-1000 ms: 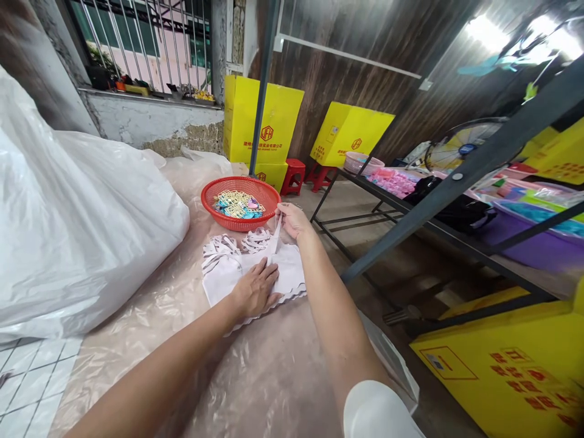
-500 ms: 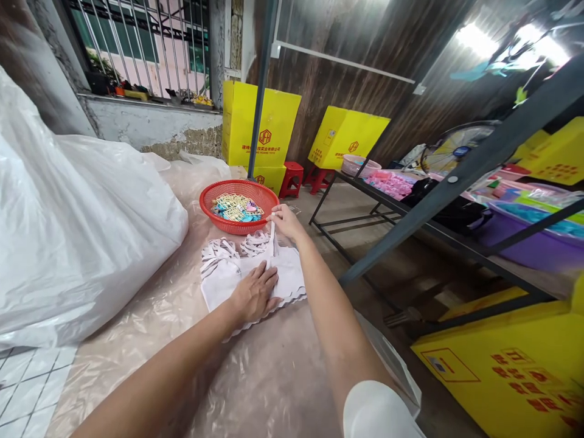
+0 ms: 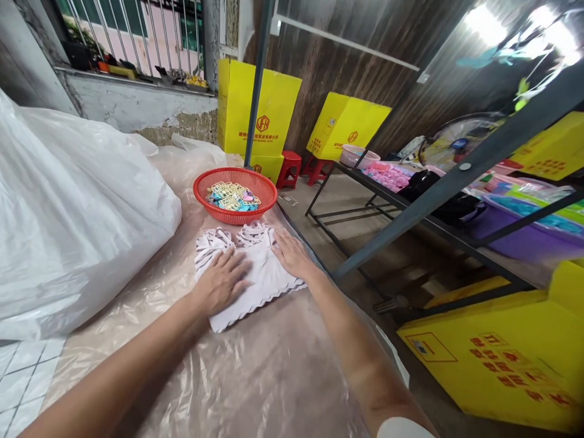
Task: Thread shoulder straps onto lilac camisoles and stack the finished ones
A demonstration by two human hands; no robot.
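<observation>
A stack of white fabric bags [image 3: 262, 267], with scalloped lower edges and bunched straps [image 3: 254, 234] at the top, lies on the plastic-covered table. My left hand [image 3: 222, 278] rests flat on its left part, fingers spread and slightly blurred. On the right part my right hand [image 3: 292, 252] lies with its fingers stretched out, near the straps. Neither hand grips anything. Just beyond the straps stands a red plastic basket [image 3: 269, 204] holding small pale-yellow, blue and pink pieces, too small to name.
A large white plastic sack [image 3: 82, 225] bulges at the left. Clear plastic sheeting [image 3: 269, 377] covers the table. To the right, a dark metal frame post [image 3: 410, 207] slants across the view before a rack with a purple tub [image 3: 511, 234]. Yellow cartons [image 3: 493, 353] stand around.
My right hand has let go of the strap it was pinching upright and come down flat on the fabric. My left hand has slid leftward across the stack.
</observation>
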